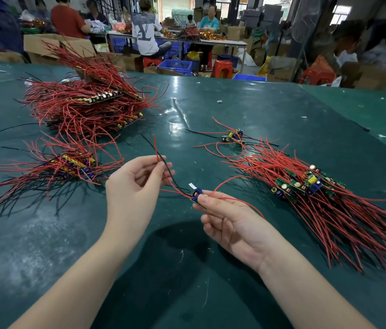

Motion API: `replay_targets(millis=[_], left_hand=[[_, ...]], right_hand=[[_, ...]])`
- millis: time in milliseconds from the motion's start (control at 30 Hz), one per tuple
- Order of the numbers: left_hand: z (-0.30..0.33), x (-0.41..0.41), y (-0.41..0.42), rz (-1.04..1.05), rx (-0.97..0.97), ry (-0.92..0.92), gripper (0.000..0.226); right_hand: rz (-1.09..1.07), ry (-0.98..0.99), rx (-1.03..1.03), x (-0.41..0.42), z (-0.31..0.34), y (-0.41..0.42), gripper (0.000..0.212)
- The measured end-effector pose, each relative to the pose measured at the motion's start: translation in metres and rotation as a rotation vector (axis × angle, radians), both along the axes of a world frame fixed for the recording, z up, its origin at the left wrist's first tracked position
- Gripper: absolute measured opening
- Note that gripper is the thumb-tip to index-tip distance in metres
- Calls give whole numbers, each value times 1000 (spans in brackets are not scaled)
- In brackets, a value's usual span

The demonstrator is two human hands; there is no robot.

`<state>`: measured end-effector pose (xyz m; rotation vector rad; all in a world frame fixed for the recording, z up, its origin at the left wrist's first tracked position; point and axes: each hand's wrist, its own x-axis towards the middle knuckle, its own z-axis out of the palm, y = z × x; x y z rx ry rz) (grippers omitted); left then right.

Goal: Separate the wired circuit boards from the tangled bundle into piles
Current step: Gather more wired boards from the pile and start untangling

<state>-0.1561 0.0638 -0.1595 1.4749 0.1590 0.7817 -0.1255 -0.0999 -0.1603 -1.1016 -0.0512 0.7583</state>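
A small wired circuit board (pixel 196 195) with blue parts is pinched by the thumb and fingers of my right hand (pixel 228 222) above the green table (pixel 187 103). Its red and black wires (pixel 163 162) run up and left, and my left hand (pixel 137 186) pinches them between thumb and fingertips. On the right lies a loose bundle of boards with long red wires (pixel 305 186). A few separate boards (pixel 232 136) sit beyond it. A stacked pile (pixel 85 108) lies far left, and a smaller pile (pixel 73 162) is nearer on the left.
Small scraps dot the table, one grey bit (pixel 219 101) near the middle. Beyond the table's far edge stand cardboard boxes (pixel 52 46), blue crates (pixel 175 66) and red stools (pixel 221 67). Several people sit at other benches at the back.
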Motion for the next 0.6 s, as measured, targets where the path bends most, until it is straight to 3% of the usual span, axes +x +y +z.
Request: replay_targets(millis=[167, 333, 600], left_hand=[[8, 2, 4, -47, -259, 16, 11], [9, 0, 8, -1, -297, 44, 10], [13, 1, 11, -102, -528, 105, 18]], right_hand=[[-12, -25, -19, 1, 1, -2, 28], [-3, -67, -36, -1, 0, -1, 28], [-24, -178, -70, -1, -1, -2, 30]])
